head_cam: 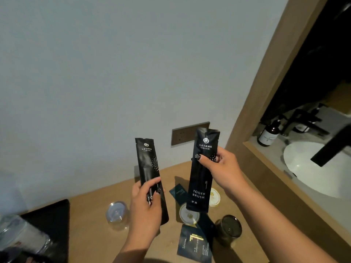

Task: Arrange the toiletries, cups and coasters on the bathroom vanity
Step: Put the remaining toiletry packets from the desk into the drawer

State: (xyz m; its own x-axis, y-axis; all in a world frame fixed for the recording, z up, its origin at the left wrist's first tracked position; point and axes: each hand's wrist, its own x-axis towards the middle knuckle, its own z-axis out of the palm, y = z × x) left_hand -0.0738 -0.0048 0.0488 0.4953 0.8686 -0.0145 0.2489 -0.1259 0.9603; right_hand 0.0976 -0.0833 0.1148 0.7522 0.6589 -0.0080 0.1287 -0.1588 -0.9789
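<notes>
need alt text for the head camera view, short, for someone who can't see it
Two hands each hold up a black toothbrush packet: the left hand grips one packet, the right hand pinches the other. Below them a wooden counter holds a clear cup, a dark cup, two round coasters and dark cards.
</notes>
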